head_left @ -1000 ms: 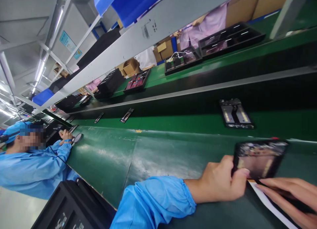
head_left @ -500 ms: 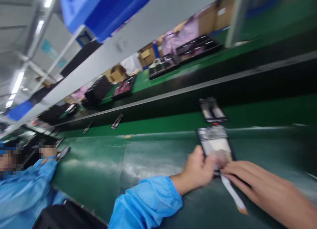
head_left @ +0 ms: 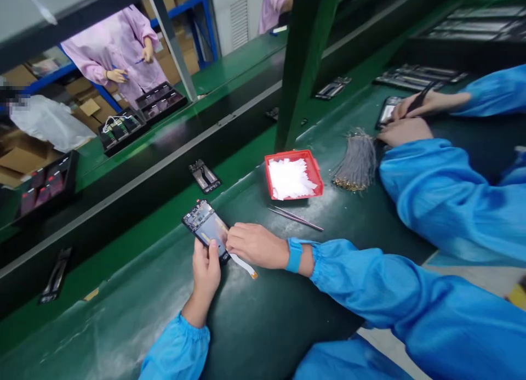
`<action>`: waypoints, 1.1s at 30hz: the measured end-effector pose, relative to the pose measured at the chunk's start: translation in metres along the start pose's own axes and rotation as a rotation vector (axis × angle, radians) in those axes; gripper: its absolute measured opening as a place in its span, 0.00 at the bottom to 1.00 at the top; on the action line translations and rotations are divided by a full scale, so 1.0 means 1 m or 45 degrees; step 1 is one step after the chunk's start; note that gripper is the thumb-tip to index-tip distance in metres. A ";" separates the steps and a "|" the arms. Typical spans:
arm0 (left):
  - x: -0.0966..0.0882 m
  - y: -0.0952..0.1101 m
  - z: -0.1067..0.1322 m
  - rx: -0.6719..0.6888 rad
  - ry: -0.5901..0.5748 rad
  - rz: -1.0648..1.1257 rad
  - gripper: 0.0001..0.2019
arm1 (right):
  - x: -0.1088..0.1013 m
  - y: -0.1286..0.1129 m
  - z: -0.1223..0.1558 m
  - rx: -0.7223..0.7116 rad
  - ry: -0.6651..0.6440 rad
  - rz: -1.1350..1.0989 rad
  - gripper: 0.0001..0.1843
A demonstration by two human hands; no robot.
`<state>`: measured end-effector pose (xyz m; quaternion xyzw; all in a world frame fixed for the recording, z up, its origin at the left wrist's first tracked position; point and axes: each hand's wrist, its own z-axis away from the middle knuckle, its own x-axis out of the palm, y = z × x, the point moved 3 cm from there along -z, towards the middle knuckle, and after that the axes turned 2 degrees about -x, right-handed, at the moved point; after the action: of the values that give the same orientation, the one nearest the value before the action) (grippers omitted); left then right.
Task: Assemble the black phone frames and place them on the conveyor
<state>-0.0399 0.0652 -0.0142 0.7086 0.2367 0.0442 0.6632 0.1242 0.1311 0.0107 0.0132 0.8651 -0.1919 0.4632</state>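
My left hand [head_left: 206,267] is closed round the lower left side of an opened phone [head_left: 213,234], thumb over its inner face. The phone is tilted above the green bench, its circuit board showing at the upper end. At its lower right edge, the bent fingers of my right hand [head_left: 257,245] press together against the phone; what they pinch is hidden. A white ribbon cable [head_left: 244,264] with an orange tip hangs out from the phone's lower end, just below those fingers. Steel tweezers [head_left: 296,218] lie on the bench beyond my right hand.
A red bin [head_left: 319,189] holds white strips; beside it lies a bundle of grey wires [head_left: 356,160]. A green post [head_left: 306,67] rises behind. Phone frames [head_left: 204,176] lie along the strip at the back. On the right, a co-worker's hands [head_left: 406,130] handle another phone.
My view has swung to the right, bringing the red bin, tweezers and wires into sight. Both hands stay at the phone, and the ribbon cable still hangs from its lower end.
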 end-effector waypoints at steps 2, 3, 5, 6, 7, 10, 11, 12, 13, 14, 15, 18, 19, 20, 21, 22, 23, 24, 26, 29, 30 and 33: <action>0.000 0.000 -0.002 -0.015 -0.002 0.006 0.22 | 0.000 0.001 0.000 0.015 -0.024 0.012 0.08; 0.000 -0.001 -0.002 -0.025 -0.006 0.010 0.22 | 0.000 0.001 -0.001 0.020 -0.028 0.017 0.08; 0.001 -0.001 -0.003 -0.033 -0.006 0.021 0.22 | -0.001 0.001 -0.001 0.015 -0.013 0.020 0.09; 0.001 -0.001 -0.004 -0.029 -0.006 0.024 0.22 | -0.001 0.001 -0.001 0.011 0.001 0.021 0.09; 0.001 0.000 -0.004 -0.021 -0.007 0.023 0.22 | -0.002 0.001 -0.001 0.007 0.013 0.025 0.09; 0.001 0.002 -0.003 0.019 -0.016 -0.009 0.22 | -0.001 0.001 -0.001 -0.021 0.005 0.059 0.12; 0.001 0.003 -0.003 0.031 -0.018 -0.027 0.21 | -0.001 0.001 -0.002 -0.025 -0.006 0.068 0.12; 0.001 0.003 -0.003 0.038 -0.018 -0.047 0.21 | 0.000 0.002 -0.002 -0.025 -0.015 0.069 0.13; 0.001 0.004 -0.003 0.042 -0.012 -0.064 0.20 | 0.000 0.002 -0.002 -0.020 -0.023 0.061 0.12; 0.001 0.004 -0.003 0.042 -0.006 -0.076 0.20 | 0.001 0.003 -0.002 -0.010 -0.031 0.049 0.12; 0.001 0.005 -0.003 0.040 0.000 -0.081 0.20 | 0.001 0.003 -0.002 0.002 -0.037 0.038 0.11; 0.002 0.007 -0.003 0.036 0.010 -0.069 0.22 | 0.003 0.001 -0.003 0.019 -0.059 0.020 0.11; 0.002 0.007 -0.003 0.036 0.009 -0.064 0.22 | 0.003 0.000 -0.003 0.027 -0.064 0.013 0.10; 0.002 0.008 -0.003 0.032 0.007 -0.062 0.22 | 0.003 0.000 -0.004 0.033 -0.065 0.000 0.09; 0.002 0.008 -0.004 0.022 0.012 -0.063 0.22 | 0.001 0.000 -0.004 0.036 -0.063 -0.016 0.08; 0.001 0.007 -0.004 0.008 0.022 -0.064 0.22 | -0.003 0.003 -0.004 0.042 -0.056 -0.028 0.07; 0.000 0.006 -0.004 -0.007 0.037 -0.064 0.22 | -0.009 0.007 -0.004 0.059 -0.034 -0.037 0.06; -0.002 0.004 -0.005 -0.020 0.058 -0.064 0.21 | -0.018 0.013 -0.004 0.087 0.001 -0.046 0.05; -0.004 -0.001 -0.007 -0.031 0.107 -0.063 0.21 | -0.043 0.030 -0.002 0.213 0.145 -0.071 0.05; -0.003 -0.008 -0.009 -0.036 0.137 -0.041 0.22 | -0.078 0.051 0.004 0.500 0.479 -0.121 0.05; -0.001 -0.008 -0.009 -0.037 0.125 -0.032 0.22 | -0.082 0.053 0.005 0.542 0.536 -0.135 0.05; 0.002 -0.005 -0.007 -0.020 0.060 -0.026 0.22 | -0.063 0.037 0.003 0.353 0.350 -0.196 0.03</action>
<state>-0.0424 0.0725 -0.0189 0.6995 0.2593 0.0560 0.6636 0.1694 0.1745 0.0480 0.0367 0.8839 -0.3404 0.3186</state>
